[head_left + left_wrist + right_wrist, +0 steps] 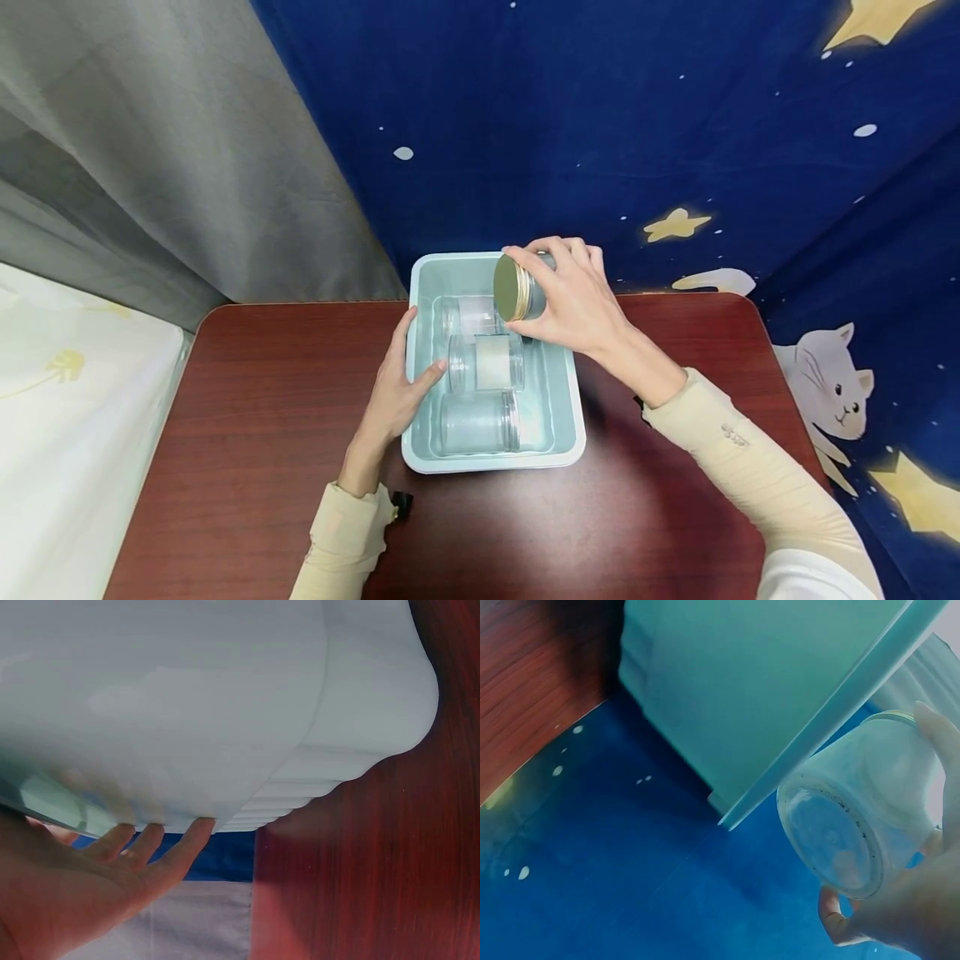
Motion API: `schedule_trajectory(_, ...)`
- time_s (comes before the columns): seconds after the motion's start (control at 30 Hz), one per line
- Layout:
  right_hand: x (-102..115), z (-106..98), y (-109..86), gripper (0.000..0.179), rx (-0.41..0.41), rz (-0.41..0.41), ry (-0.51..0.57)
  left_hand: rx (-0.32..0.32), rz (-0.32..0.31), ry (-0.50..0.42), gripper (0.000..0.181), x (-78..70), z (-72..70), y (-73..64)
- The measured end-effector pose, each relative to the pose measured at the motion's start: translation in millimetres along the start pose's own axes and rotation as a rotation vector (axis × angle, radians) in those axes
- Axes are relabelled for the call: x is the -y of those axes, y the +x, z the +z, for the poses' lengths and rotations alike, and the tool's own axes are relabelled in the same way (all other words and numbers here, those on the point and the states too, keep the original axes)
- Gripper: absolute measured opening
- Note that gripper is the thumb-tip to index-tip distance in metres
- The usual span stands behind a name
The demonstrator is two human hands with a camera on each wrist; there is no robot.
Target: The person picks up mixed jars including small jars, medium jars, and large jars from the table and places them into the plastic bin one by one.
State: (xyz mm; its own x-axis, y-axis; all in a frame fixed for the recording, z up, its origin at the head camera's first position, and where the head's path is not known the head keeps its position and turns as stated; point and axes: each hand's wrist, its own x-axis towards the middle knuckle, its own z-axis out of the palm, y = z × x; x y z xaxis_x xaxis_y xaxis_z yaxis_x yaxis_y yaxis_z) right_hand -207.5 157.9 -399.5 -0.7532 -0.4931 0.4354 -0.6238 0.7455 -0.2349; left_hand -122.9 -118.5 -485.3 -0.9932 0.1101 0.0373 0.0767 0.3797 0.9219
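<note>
My right hand (573,296) grips a clear jar with a gold-rimmed lid (512,287) over the far right part of a pale blue plastic bin (570,400). The jar is tilted, its lid facing left; the right wrist view shows its round clear base (832,840). Three other clear jars lie sideways in the bin: a far one (474,315), a middle one with a whitish label (491,362) and a near one (476,422). My left hand (397,392) is at the bin's left rim, thumb over the inside. Its extended fingers (176,859) touch the outer wall.
The bin stands on a reddish-brown wooden table (285,417), near its far edge. Behind hang a blue curtain with stars (525,125) and a grey curtain (172,150). A white surface (67,400) lies left of the table.
</note>
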Motion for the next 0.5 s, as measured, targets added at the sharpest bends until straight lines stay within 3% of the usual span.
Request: schedule_trajectory(0.5,25.9,22.1,11.9,0.090,0.062,-0.005,0.002,0.016,-0.021,0.012,0.090,-0.1,-1.0,-0.5)
